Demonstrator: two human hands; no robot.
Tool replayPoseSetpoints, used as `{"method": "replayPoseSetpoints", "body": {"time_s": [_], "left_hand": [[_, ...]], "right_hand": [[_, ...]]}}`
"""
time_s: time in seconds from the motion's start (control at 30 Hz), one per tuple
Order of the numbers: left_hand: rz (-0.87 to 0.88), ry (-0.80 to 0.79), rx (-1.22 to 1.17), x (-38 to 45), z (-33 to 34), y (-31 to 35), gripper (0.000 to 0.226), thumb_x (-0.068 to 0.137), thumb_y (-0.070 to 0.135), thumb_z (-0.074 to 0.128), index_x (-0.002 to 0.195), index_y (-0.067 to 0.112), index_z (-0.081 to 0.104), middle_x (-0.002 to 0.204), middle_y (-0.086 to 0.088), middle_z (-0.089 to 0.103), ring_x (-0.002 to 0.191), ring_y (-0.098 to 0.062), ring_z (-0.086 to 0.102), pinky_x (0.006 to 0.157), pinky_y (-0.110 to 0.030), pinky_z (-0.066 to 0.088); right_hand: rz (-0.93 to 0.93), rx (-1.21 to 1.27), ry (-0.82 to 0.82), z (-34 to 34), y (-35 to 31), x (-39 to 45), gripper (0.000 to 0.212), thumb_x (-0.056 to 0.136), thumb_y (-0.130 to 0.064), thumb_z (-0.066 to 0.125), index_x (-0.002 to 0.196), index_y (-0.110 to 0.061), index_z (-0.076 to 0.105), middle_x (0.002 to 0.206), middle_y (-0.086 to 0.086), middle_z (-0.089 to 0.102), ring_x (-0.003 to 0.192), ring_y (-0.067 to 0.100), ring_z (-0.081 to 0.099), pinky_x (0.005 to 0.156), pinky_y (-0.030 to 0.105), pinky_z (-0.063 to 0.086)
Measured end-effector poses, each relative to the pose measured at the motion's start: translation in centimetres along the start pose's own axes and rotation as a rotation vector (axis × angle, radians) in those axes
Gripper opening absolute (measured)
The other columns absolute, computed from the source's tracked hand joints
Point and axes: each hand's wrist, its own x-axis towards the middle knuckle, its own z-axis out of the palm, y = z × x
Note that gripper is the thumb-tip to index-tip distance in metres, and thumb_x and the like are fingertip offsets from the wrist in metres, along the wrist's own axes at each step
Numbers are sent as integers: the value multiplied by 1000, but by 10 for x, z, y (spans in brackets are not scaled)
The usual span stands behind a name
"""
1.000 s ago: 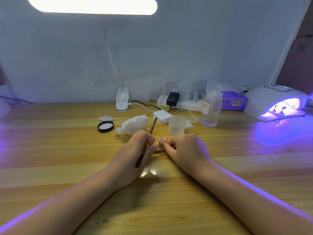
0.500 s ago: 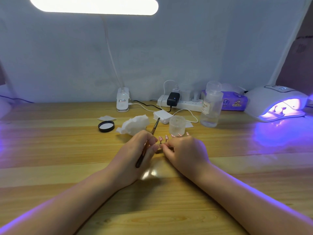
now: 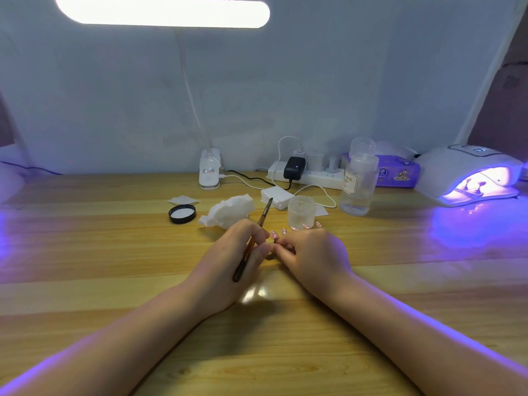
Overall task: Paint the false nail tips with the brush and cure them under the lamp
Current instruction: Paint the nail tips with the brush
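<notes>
Nail tips, pink, sit in a row at our hands, mid worktop. Left hand grips the brush; right hand curls on the tips' holder, which is hidden. Beyond: clear jar, crumpled tissue, bottle. Far right, curing lamp glows violet.

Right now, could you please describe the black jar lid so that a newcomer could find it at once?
Start at the desk lamp's white clip base at the back of the wooden table. Come toward the near edge and slightly left, past a flat white pad. The black jar lid lies left of the crumpled white tissue: the only round, black-rimmed, pale-centred thing there.
</notes>
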Motion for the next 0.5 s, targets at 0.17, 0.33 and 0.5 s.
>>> {"method": "replayPoseSetpoints", "body": {"time_s": [0.17, 0.33, 0.5], "left_hand": [[3, 0, -7, 0, -1, 2, 7, 91, 43, 47, 89, 38, 43, 107, 8, 62, 98, -5, 57, 82, -23, 46], [51, 51, 92, -4, -4, 3, 12, 96, 52, 45, 93, 42, 39, 103, 5, 62, 91, -11, 59, 76, -27, 45], [-4, -26, -44, -4, -5, 7, 2, 89, 55, 43, 90, 53, 42, 107, 13, 61, 88, -9, 64, 75, -31, 52]], "right_hand": [[-17, 45, 46, 1, 0, -2, 28, 94, -43, 50, 99, -25, 71, 91, -3, 71, 86, 20, 63, 70, 34, 52], [38, 168, 149, -1, 1, -6, 19, 87, -39, 60, 88, -24, 71, 68, -6, 64, 71, 18, 60, 64, 33, 51], [63, 266, 141, -5, 12, -9, 5, 81, -34, 66, 83, -29, 67, 68, -14, 64, 68, 9, 59, 62, 30, 51]]}}
